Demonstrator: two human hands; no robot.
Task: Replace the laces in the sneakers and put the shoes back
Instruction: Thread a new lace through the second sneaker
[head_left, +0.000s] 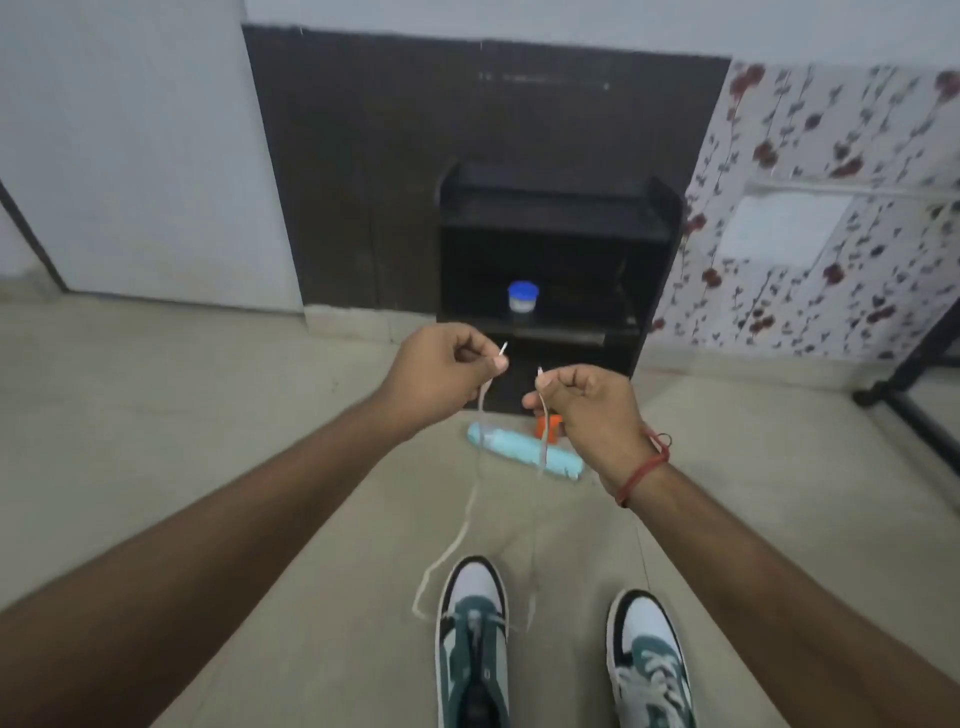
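Lacing: one white flat shoelace (470, 512), threaded through the lowest eyelets of the left sneaker, both ends raised.
Sneakers: two, green, white and black low-top sneakers on the beige tiled floor (156, 415); left sneaker (474, 644) mostly unlaced, right sneaker (652, 660) fully laced.
Left hand (439, 371): fingers curled, pinching one lace end near its tip, raised above the floor.
Right hand (589, 410): fingers curled, pinching the other lace end, level with the left hand and just beside it; red thread bracelet (644, 473) at the wrist.
Arms: two bare forearms, stretched forward.
Cut off: heels of both sneakers, past the bottom edge.
Hard to make out: right strand of the lace, thin and blurred; orange object (549, 427) partly behind the right hand.
Other things: one light blue cylinder (519, 451) lying on the floor; one black open shelf unit (556, 260) against the wall; one small blue-lidded jar (522, 296) on its shelf.
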